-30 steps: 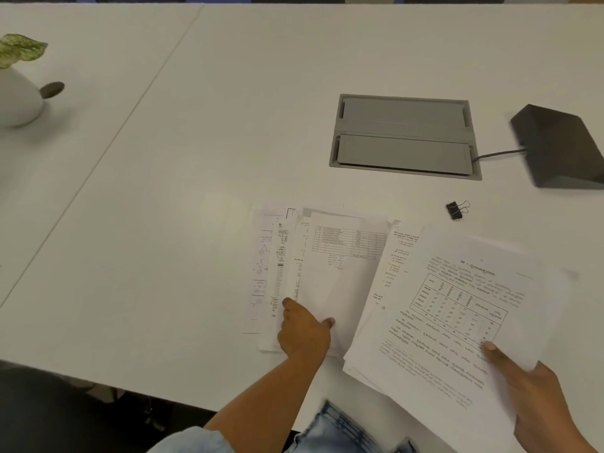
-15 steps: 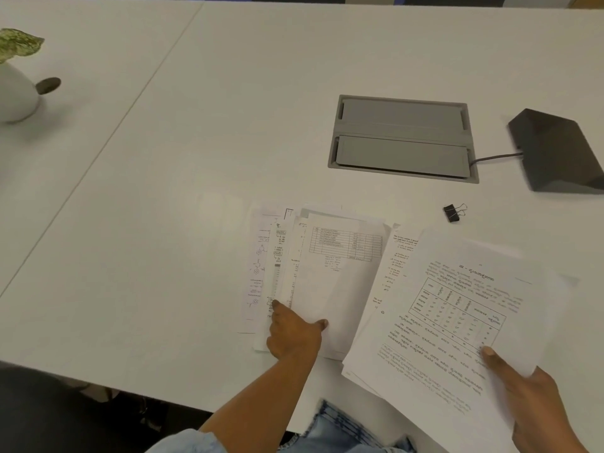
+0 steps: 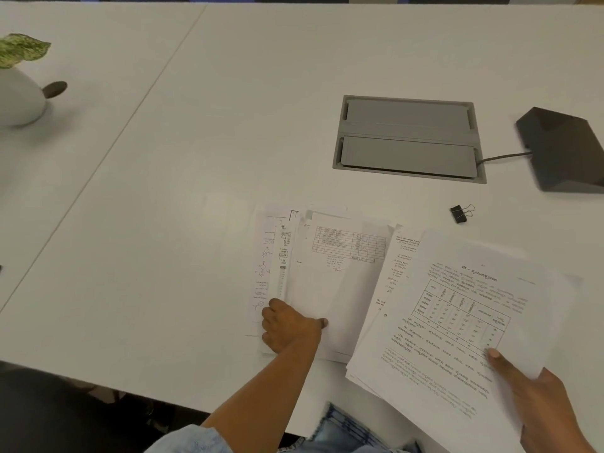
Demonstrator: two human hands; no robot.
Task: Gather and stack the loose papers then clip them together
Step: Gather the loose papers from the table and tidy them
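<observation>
Table [image 3: 163,207] white, seamed; L hand [image 3: 289,326] flat on fanned papers [image 3: 327,282]; R hand [image 3: 539,397] pinching sheaf [image 3: 457,322].

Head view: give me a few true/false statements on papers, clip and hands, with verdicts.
1. The right hand holds a sheaf of papers. True.
2. The binder clip is already on the papers. False: it lies alone on the table, beyond them.
3. The left hand rests on the fanned sheets on the table. True.
4. All papers form one squared stack. False: the left-hand sheets are spread unevenly and the rest are in the right hand.
5. The black device sits on the papers. False: it stands far right, clear of them.
</observation>
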